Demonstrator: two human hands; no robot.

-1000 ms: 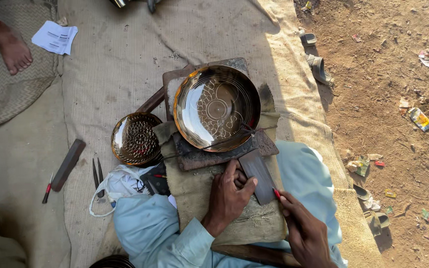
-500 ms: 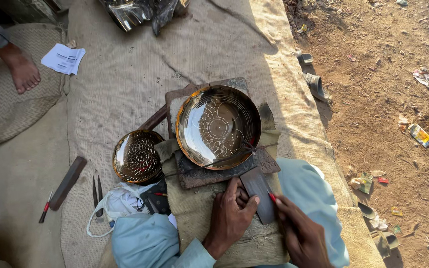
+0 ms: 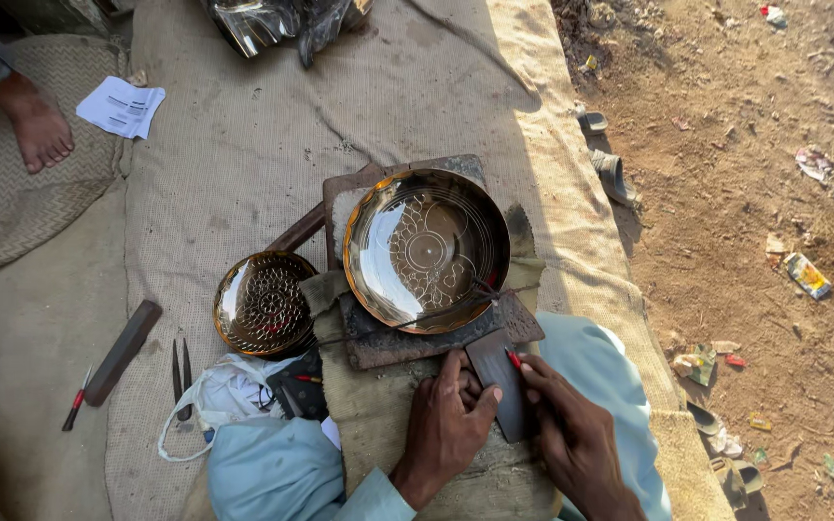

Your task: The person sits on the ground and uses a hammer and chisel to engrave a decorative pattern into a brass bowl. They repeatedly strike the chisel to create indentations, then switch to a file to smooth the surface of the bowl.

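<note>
1. While the far left edge shows another person's bare foot (image 3: 36, 125) on a woven mat (image 3: 12, 217), a folded sheet of paper (image 3: 121, 106) lies just beside it on the burlap cloth (image 3: 243, 154).
2. Moving right, a dark flat bar (image 3: 124, 351) lies on the cloth, a small red-handled tool (image 3: 76, 399) near its lower end and a pair of thin metal tools (image 3: 182, 376) just to its right.
3. Next comes a small brass bowl (image 3: 264, 303) with a dense engraved pattern, resting by a white plastic bag (image 3: 219, 396).
4. Centre stage, the large brass dish (image 3: 427, 249) sits tilted on a dark wooden board (image 3: 436, 338), its engraved floral centre catching the sun.
5. Down on the cloth-covered lap, the left hand (image 3: 448, 425) presses against the left edge of a dark sharpening stone (image 3: 502, 381), thumb and fingers closed on it.
6. Touching the stone from the right, the right hand (image 3: 571, 439) pinches a thin red-tipped tool (image 3: 513, 358), its tip resting on the stone's face.
7. Further right, sandals (image 3: 612, 174) lie at the cloth's edge.
8. Beyond that, litter dots the bare dirt ground (image 3: 774, 318).
</note>
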